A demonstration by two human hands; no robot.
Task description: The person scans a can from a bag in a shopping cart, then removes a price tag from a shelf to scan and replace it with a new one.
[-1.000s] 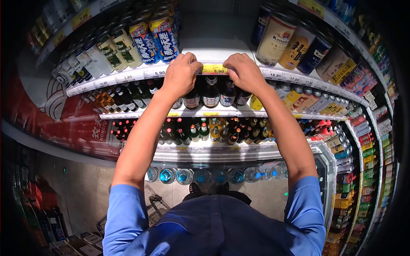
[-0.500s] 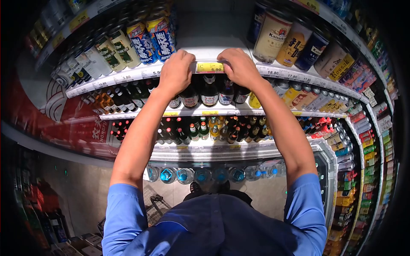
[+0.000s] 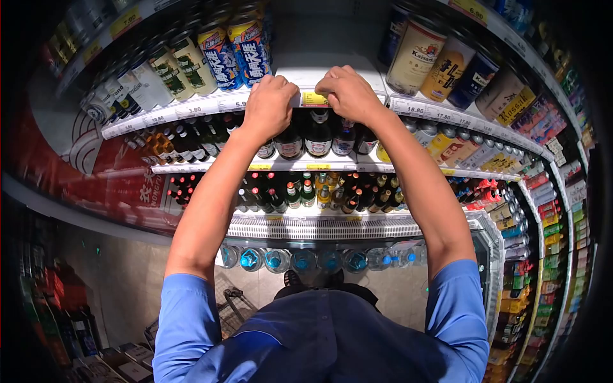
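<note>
My left hand (image 3: 269, 105) rests at the front edge of the upper shelf (image 3: 211, 105), just right of the blue cans (image 3: 249, 54), with its fingers curled. My right hand (image 3: 348, 94) is at the same edge, fingers bent together, beside the yellow price label (image 3: 314, 99). What either hand grips, if anything, is hidden. Dark bottles (image 3: 317, 137) stand on the shelf below, under and between my hands.
Large cream cans (image 3: 416, 54) stand right of my right hand. Small bottles (image 3: 306, 191) line a lower shelf, with big water bottles (image 3: 277, 260) near the floor. Part of a metal cart (image 3: 235, 306) shows at lower left.
My right hand has shifted slightly up and left, uncovering less of the price label's right end. The shelves appear slightly shifted to the right in view.
</note>
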